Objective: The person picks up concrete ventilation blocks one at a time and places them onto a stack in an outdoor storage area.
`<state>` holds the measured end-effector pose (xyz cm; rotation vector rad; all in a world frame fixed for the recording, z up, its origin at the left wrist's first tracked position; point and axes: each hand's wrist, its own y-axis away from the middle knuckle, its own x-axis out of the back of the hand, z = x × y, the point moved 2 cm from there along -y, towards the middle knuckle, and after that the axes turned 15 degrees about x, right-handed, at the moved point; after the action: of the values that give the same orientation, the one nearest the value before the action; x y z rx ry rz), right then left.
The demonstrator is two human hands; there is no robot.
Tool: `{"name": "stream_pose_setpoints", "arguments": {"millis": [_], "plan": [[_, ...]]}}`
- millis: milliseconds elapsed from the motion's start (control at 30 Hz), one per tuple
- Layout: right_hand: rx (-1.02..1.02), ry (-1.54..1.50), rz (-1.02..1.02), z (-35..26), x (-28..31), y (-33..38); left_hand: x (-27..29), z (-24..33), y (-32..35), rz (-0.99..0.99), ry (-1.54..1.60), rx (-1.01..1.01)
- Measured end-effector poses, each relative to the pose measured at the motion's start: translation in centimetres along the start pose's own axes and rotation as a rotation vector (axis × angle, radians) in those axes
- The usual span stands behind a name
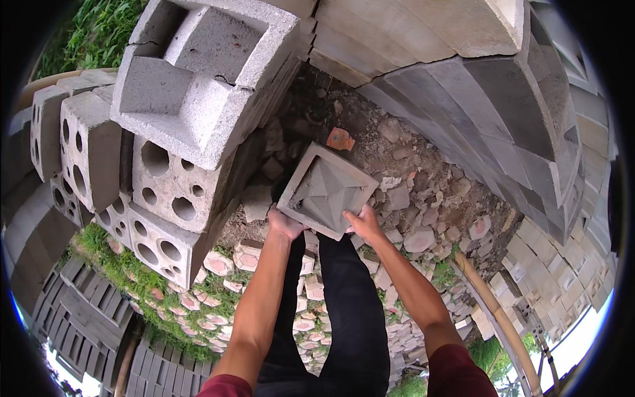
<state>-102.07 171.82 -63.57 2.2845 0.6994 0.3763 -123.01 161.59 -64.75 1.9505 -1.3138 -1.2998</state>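
One square grey block [327,190] with a raised pyramid face, held in the air by two hands. Left hand [286,223] grips the block's lower left edge, fingers curled under it, thumb on the rim. Right hand [363,223] grips the lower right edge, fingers closed around the rim. The block hangs over rubble [423,198] of broken grey pieces, just below one orange shard [340,139]. Left of the block: one stack [165,132] of pierced blocks, at least five showing round holes, topped by one large block with square recesses. Right of the block: one wall of plain bricks [489,112]. Below the block: two dark trouser legs [331,317] and hexagonal pavers [218,264] in grass.
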Motion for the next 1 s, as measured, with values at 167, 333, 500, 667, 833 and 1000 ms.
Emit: {"name": "stream_pose_setpoints", "arguments": {"millis": [167, 333, 500, 667, 833, 1000], "plan": [[0.083, 0.154, 0.014, 2.1, 2.3, -11.0, -3.1, 3.9, -8.2, -0.036, 0.068, -0.137], [0.223, 0.281, -0.024, 0.5, 1.7, -19.3, -3.8, 10.5, -13.5, -0.145, -0.034, -0.205], [0.224, 0.175, -0.003, 0.2, 3.9, -26.5, -7.0, 13.5, -17.8, 0.004, -0.21, -0.28], [0.269, 0.064, -0.046, 2.5, 4.7, -32.8, -8.7, 15.8, -20.6, 0.007, -0.264, -0.299], [0.282, 0.053, -0.05, 3.1, 4.4, -35.8, -8.4, 18.6, -22.4, 0.045, -0.268, -0.293], [0.206, -0.055, -0.072, 2.3, 3.5, -35.6, -8.0, 19.8, -23.0, 0.228, -0.199, -0.281]]}}
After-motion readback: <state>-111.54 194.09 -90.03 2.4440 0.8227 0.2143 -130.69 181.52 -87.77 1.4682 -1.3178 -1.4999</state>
